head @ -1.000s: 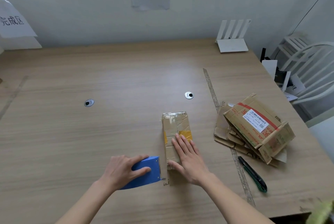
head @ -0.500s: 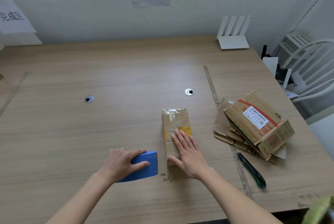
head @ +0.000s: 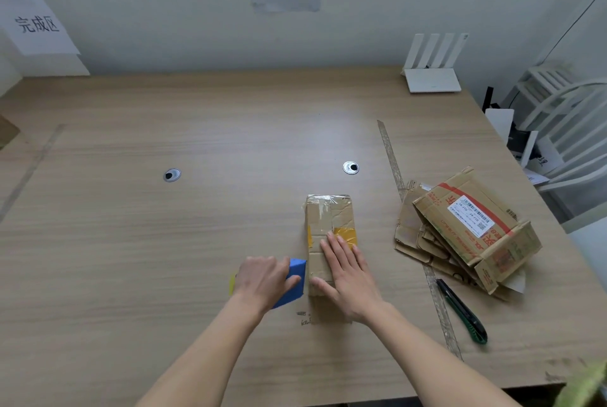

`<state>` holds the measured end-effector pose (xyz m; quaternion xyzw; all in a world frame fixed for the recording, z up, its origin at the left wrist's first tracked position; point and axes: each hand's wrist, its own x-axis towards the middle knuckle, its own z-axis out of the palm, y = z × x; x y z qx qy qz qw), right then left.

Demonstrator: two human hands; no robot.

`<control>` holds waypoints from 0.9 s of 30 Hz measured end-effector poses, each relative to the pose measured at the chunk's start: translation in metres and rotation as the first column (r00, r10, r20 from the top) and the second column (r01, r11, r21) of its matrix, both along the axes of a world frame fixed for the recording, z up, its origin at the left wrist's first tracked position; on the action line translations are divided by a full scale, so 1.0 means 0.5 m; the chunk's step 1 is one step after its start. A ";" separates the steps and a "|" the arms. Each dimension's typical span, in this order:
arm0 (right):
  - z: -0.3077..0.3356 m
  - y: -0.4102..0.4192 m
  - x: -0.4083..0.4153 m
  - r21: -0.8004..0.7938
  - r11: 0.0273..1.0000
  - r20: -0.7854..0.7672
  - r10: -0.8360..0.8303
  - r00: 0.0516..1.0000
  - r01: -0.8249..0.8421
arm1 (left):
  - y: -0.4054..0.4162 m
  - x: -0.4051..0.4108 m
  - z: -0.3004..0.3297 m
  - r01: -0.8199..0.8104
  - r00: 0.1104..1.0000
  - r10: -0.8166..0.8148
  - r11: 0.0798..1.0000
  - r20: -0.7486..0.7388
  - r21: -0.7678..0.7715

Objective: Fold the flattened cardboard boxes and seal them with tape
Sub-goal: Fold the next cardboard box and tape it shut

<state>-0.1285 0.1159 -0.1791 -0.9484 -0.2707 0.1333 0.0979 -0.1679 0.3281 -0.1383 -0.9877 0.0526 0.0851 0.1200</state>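
**Box steadied for taping**

1 box (head: 330, 235) lies at lower centre of the counter (head: 164, 242), pinned flat by the right hand (head: 349, 275), fingers straight and slightly spread, presumably so tape can be drawn across. 1 blue dispenser (head: 294, 281) is gripped by the left hand (head: 262, 280), fingers curled round it. 1 stack of flattened boxes (head: 466, 235) and 1 knife (head: 463, 316) sit at right.

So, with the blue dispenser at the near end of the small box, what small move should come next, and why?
Probably draw the blue tape dispenser away from the body, along the top of the small box. The left hand grips it against the box's near-left edge, and the right hand lies flat on the top, holding the box steady on the table.
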 end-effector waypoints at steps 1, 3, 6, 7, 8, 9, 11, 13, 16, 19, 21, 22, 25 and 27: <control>0.001 -0.001 -0.003 0.001 1.000 -0.006 0.010 1.000 -0.010 | -0.001 0.000 0.004 -0.012 0.999 0.013 1.000 -0.031 0.026; -0.001 -0.012 -0.010 0.018 0.999 -0.013 0.034 0.999 -0.034 | 0.007 -0.023 -0.004 -0.041 0.999 0.041 0.999 -0.036 0.002; 0.005 -0.010 -0.008 0.037 0.999 -0.030 0.017 0.999 -0.016 | 0.044 -0.070 -0.049 -0.106 0.994 0.106 0.986 -0.002 -0.131; 0.007 -0.004 -0.007 0.043 0.999 -0.027 0.005 1.000 -0.003 | 0.056 -0.083 -0.065 -0.107 0.993 0.113 0.981 0.025 -0.163; 0.008 0.004 -0.008 0.057 0.998 -0.017 -0.020 1.000 0.021 | 0.066 -0.097 -0.079 -0.097 0.993 0.109 0.978 0.053 -0.186; 0.008 0.013 -0.010 0.069 0.996 -0.003 -0.056 0.998 0.056 | 0.073 -0.109 -0.093 -0.085 0.991 0.105 0.974 0.085 -0.212; 0.005 0.036 -0.019 0.089 0.986 0.043 -0.145 0.989 0.140 | 0.084 -0.123 -0.107 -0.081 0.980 0.124 0.963 0.157 -0.255; -0.004 0.063 -0.033 0.109 0.968 0.091 -0.234 0.968 0.224 | 0.094 -0.137 -0.112 -0.100 0.976 0.149 0.956 0.162 -0.275; -0.019 0.097 -0.044 0.079 0.952 0.123 -0.305 0.944 0.297 | 0.107 -0.154 -0.128 -0.112 0.970 0.167 0.951 0.177 -0.287; -0.029 0.103 -0.047 0.083 0.947 0.181 -0.321 0.930 0.311 | 0.111 -0.170 -0.147 -0.130 0.967 0.190 0.942 0.172 -0.311; -0.035 0.093 -0.048 0.099 0.951 0.213 -0.308 0.927 0.293 | 0.110 -0.179 -0.160 -0.151 0.970 0.206 0.929 0.133 -0.338; -0.037 0.086 -0.048 0.106 0.954 0.219 -0.296 0.930 0.279 | 0.109 -0.184 -0.166 -0.158 0.970 0.211 0.924 0.121 -0.349; -0.045 0.072 -0.051 0.110 0.956 0.241 -0.292 0.926 0.272 | 0.109 -0.193 -0.179 -0.153 0.967 0.213 0.924 0.140 -0.350; -0.045 0.075 -0.057 0.095 0.950 0.251 -0.312 0.916 0.297 | 0.106 -0.195 -0.178 -0.153 0.967 0.212 0.930 0.145 -0.335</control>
